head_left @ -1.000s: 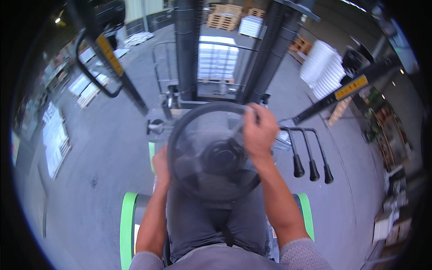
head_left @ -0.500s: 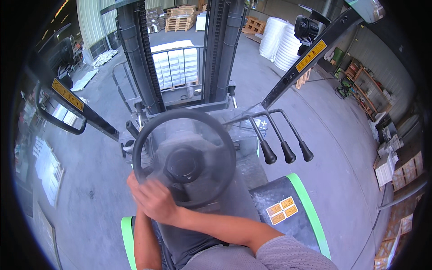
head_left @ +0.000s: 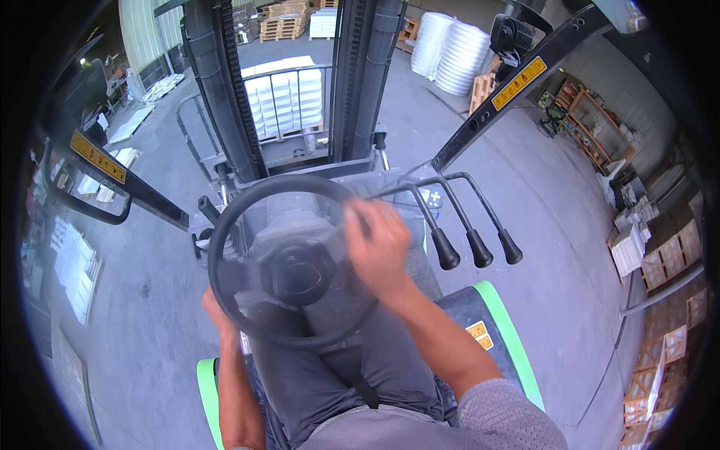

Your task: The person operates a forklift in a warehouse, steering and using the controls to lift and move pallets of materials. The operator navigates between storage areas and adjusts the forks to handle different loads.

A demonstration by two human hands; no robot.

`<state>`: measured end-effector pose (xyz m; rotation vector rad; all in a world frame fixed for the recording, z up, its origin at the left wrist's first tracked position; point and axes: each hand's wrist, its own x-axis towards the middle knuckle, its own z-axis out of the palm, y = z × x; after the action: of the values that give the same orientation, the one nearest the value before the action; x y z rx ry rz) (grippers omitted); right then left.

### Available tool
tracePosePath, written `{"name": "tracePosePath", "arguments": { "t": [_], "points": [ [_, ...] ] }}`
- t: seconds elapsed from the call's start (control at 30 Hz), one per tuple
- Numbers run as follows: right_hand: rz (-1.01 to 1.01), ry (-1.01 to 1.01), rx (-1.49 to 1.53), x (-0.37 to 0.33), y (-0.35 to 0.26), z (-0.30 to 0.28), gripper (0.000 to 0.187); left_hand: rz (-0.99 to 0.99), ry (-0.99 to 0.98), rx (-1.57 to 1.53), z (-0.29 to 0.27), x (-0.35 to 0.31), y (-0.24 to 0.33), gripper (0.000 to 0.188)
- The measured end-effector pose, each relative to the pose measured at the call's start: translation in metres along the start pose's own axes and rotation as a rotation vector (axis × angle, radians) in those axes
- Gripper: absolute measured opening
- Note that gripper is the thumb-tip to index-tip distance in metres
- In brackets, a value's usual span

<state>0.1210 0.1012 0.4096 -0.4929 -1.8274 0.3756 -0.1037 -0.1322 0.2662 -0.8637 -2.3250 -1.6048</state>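
Head view: the person's right hand (head_left: 381,251) lies on the upper right of a black forklift steering wheel (head_left: 217,247), its fingers curled and clamped on the rim, though blur softens their outline. The left hand (head_left: 218,310) is at the rim's lower left, partly hidden; whether its fingers are together, apart or closed on the wheel cannot be told. The wheel sits in front of the person's grey trousers (head_left: 289,375). Near the right hand, on its right, are 3 bent control levers (head_left: 477,247) with black knobs, above a green-edged fender (head_left: 459,302). Ahead, between 2 dark uprights of the mast (head_left: 213,86), stacked white packs (head_left: 286,105) stand beyond the load backrest (head_left: 285,72). Farther right stand white ribbed rolls (head_left: 461,56).
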Motion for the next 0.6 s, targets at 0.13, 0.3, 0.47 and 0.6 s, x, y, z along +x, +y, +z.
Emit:
{"name": "tracePosePath", "arguments": {
  "t": [0.13, 0.3, 0.47, 0.6],
  "points": [
    [-0.012, 0.059, 0.056, 0.048, -0.039, 0.079, 0.01, -0.083, -0.007, 0.178, -0.002, 0.01, -0.018, 0.028],
    [-0.102, 0.013, 0.096, 0.024, -0.122, 0.154, 0.007, -0.102, -0.044, 0.028, -0.018, 0.009, -0.042, 0.032],
    [-0.169, -0.102, 0.215, -0.06, -0.177, 0.157, 0.004, -0.042, -0.162, -0.067, -0.04, -0.001, -0.036, 0.045],
    [-0.21, -0.204, 0.291, -0.126, -0.186, 0.083, 0.013, -0.075, -0.063, 0.043, -0.038, -0.015, -0.007, 0.051]
  ]
}}
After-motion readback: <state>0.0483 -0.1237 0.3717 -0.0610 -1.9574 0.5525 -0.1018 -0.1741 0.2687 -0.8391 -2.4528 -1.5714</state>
